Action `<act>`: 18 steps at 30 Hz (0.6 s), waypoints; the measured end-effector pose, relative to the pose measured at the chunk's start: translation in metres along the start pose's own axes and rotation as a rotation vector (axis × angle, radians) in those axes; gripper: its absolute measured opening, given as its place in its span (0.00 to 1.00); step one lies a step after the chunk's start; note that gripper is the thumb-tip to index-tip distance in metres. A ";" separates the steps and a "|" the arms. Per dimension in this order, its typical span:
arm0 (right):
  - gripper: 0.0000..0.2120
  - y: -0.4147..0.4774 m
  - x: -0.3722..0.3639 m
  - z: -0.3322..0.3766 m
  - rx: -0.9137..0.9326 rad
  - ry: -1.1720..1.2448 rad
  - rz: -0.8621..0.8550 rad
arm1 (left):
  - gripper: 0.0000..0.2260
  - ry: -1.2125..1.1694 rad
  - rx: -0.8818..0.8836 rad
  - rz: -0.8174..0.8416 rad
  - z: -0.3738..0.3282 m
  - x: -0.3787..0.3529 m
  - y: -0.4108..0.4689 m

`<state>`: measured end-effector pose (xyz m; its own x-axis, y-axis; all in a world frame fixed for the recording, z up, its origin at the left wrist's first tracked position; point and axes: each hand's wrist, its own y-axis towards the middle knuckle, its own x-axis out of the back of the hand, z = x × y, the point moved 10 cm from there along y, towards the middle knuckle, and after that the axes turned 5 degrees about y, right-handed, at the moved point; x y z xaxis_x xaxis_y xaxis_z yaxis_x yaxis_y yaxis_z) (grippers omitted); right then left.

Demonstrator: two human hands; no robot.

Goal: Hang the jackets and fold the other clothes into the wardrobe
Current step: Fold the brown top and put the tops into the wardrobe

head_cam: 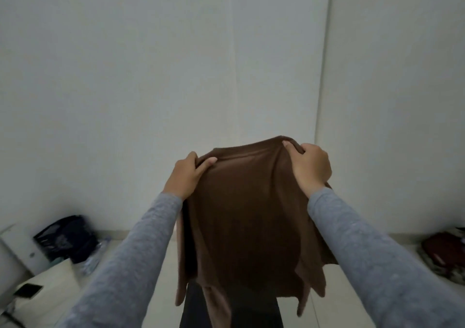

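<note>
I see a plain pale wall [151,76] filling the upper frame, with a corner line right of centre. A light floor [347,297] runs along the bottom. At lower left sit a black bag [68,237] and a white box [50,285]. At the lower right edge lies a dark red pile [442,249] of clothes. In the centre the brown garment [241,214] hangs in the air, hiding the floor behind it. The left hand [186,176] and right hand [310,166], held apart, each grip its top edge.
</note>
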<state>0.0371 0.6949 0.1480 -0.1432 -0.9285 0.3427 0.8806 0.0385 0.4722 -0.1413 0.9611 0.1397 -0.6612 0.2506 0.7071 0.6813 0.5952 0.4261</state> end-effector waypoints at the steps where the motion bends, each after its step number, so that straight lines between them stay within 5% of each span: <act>1: 0.26 -0.002 0.007 -0.004 -0.010 -0.001 -0.006 | 0.21 0.022 -0.018 0.053 -0.005 -0.006 -0.005; 6: 0.24 -0.012 0.038 -0.025 0.008 -0.041 0.012 | 0.16 0.076 -0.137 0.169 -0.017 -0.025 -0.034; 13: 0.24 -0.020 0.057 0.000 0.191 -0.181 0.061 | 0.07 0.071 -0.025 -0.066 0.006 0.011 -0.041; 18: 0.28 -0.031 0.040 0.005 0.291 -0.326 0.355 | 0.08 0.001 0.060 -0.298 0.012 0.057 -0.047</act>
<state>0.0013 0.6587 0.1512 -0.0338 -0.6799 0.7325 0.7459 0.4707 0.4713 -0.2148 0.9571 0.1537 -0.8288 0.0576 0.5566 0.4378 0.6861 0.5810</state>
